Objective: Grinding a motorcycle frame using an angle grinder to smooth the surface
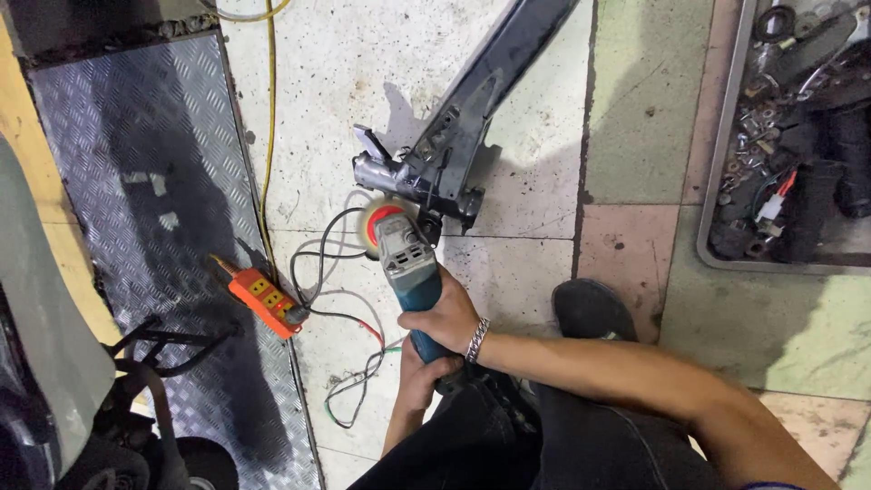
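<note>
Gripping angle grinder (410,272), right hand (442,318) and left hand (419,377) wrapped tight; disc against black metal frame (472,100) risked kickback; loose wires (349,363) nearby could snag.

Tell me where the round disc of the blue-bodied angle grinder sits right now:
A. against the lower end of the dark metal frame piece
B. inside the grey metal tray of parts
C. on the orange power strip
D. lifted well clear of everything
A: the disc of the angle grinder, held by both the right hand and left hand, meets the dark metal frame piece at its lower end.
</note>
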